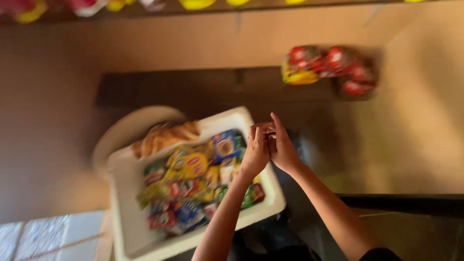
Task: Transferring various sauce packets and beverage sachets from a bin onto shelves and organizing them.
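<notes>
Brown wall behind, white box (126, 183) of snack packets (193, 186) below left hand (255, 153) and right hand (282, 147), pressed together, grip unclear.

You face a plain tan wall (193, 43) under warm, dim light. A dark recessed shelf (193, 87) crosses it. At lower left, pale tiled floor (38, 239) catches brighter light. The view is motion-blurred.

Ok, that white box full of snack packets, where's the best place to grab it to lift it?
Probably by the two long side walls of the white box, one hand each side, fingers under the thick rim. It is open-topped and piled with snack packets, so keep it level. Both the left hand and right hand are above its far right corner.
</notes>
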